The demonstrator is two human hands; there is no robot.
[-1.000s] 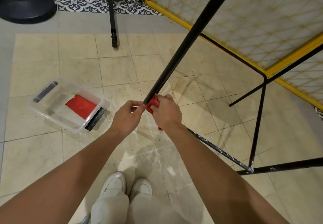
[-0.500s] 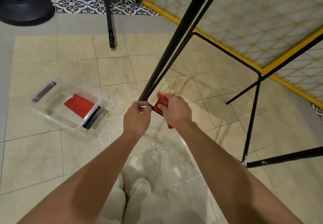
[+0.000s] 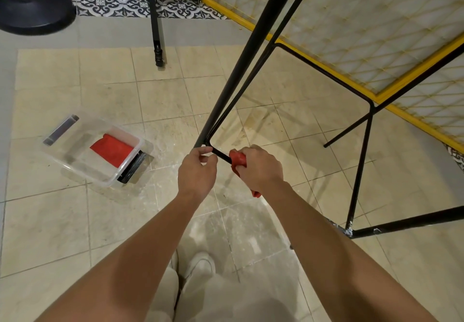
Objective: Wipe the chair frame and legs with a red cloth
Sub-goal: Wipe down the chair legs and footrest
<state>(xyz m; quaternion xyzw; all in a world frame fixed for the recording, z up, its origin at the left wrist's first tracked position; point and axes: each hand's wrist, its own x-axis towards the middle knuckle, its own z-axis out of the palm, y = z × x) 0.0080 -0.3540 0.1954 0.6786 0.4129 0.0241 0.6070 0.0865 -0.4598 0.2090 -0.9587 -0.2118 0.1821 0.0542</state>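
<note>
The left hand (image 3: 198, 171) pinches the frame (image 3: 241, 63) at its bent corner. Close at its 3 o'clock, the right hand (image 3: 258, 168) is clenched round the cloth (image 3: 237, 159), which wraps the thin bar. The chair looks tipped, so a light pinch may let it swing once the cloth drags. The cloth could also snag on the flecked joint (image 3: 349, 231) at 4 o'clock. The floor (image 3: 75, 221) is dusty, scuffed beige tile. A box (image 3: 62, 161) holding a spare cloth (image 3: 111, 147) sits at 9 o'clock, a fan base (image 3: 32, 13) at 11, the yellow seat (image 3: 364, 33) at 1.
</note>
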